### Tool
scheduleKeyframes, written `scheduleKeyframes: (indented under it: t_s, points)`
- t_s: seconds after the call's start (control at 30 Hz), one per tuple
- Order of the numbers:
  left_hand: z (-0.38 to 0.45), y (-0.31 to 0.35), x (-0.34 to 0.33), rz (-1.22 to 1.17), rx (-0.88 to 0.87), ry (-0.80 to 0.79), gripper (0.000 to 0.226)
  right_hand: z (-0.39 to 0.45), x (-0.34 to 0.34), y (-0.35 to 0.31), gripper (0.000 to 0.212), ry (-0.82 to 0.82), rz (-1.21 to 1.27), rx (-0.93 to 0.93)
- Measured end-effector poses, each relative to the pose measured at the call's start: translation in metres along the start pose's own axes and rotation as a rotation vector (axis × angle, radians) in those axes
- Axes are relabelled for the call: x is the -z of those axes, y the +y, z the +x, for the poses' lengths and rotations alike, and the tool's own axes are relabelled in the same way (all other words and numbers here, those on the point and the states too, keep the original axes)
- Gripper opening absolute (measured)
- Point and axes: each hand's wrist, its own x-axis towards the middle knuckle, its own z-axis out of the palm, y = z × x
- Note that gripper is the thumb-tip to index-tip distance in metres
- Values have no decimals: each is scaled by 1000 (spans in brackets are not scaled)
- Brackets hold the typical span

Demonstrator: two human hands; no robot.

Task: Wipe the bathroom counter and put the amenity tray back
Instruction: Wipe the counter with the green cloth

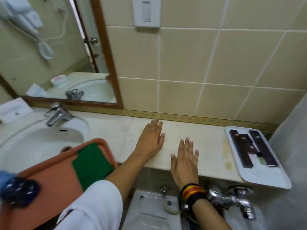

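The pale marble counter [204, 138] runs from the sink to the right wall. My left hand [152, 138] lies flat on it, palm down, fingers apart, near the back edge. My right hand [185, 161] hovers flat over the front edge, fingers spread, with a striped band on its wrist. Both hands hold nothing. The white amenity tray [265, 173] sits at the counter's right end, with several dark sachets [249, 146] on it. A green cloth [90, 163] lies in an orange tray [54, 178] that rests over the sink at lower left.
A white basin [33, 143] with a chrome tap [55, 115] is at left, below a wood-framed mirror [106, 52]. A folded white towel [14, 109] lies far left. A blue bottle [15, 190] stands on the orange tray. Chrome valves [232, 199] stick out below the counter. Yellowish stains [227, 156] mark the counter near the amenity tray.
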Motion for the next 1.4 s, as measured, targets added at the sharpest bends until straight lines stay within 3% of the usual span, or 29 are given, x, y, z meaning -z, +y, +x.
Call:
scheduleKeyframes:
  t_s: [0.2,0.37,0.47,0.57,0.7,0.8,0.9,1.07,1.2,1.4]
  points:
    - [-110,-126,40,-29,371,112,58,5,-37,-132,59,-170,61,280]
    - [-163,-205,35,14,585,17,61,-13,-84,-223,50,-306,87,423]
    - [-177,-223,27,-10,624,41,60,-22,-111,-253,43,-357,-13,347]
    - [-174,-230,31,-93,615,107,42,-24,-128,-271,36,-416,-142,253]
    - [-165,-236,46,-295,686,165,23,-21,-124,-280,36,-378,66,182]
    - [-151,-208,69,-418,634,286,24,-19,-90,-264,47,-300,300,127]
    - [-122,-155,85,-546,451,362,23,-14,-36,-215,52,-116,469,47]
    - [-52,-26,47,-664,72,173,25,0,35,-77,46,165,455,-182]
    - [-17,45,-19,-590,22,42,34,11,35,26,49,7,32,-359]
    - [-1,74,-109,-352,17,-44,50,32,-14,82,65,-217,-75,-23]
